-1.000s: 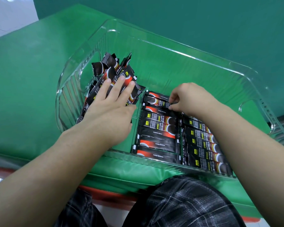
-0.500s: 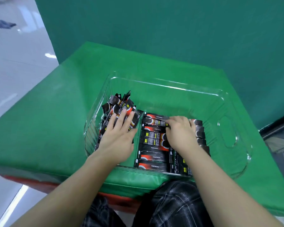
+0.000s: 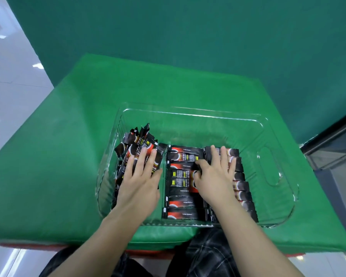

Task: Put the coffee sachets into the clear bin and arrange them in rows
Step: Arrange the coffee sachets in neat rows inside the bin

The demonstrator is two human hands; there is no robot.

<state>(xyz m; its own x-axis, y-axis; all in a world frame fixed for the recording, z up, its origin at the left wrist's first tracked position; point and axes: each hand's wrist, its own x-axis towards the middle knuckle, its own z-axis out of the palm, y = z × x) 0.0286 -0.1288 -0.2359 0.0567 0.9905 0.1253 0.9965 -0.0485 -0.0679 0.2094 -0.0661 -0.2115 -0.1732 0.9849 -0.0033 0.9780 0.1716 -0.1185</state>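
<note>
Green-covered table against a green backdrop, pale glossy floor to the left.

A table (image 3: 48,166) draped in bright green cloth fills the middle of the view; its near edge shows a strip of red (image 3: 28,245) under the cloth. Behind its far edge hangs a darker green backdrop (image 3: 188,37), reaching across the top of the view. Left of the table's left edge lies a pale, shiny floor (image 3: 12,86), with small bright reflections of light on it and faint joint lines. Past the table's right edge stands a dark-framed, greyish panel (image 3: 340,156), perhaps glass or a cabinet side; the wide-angle edge makes it hard to tell.
</note>
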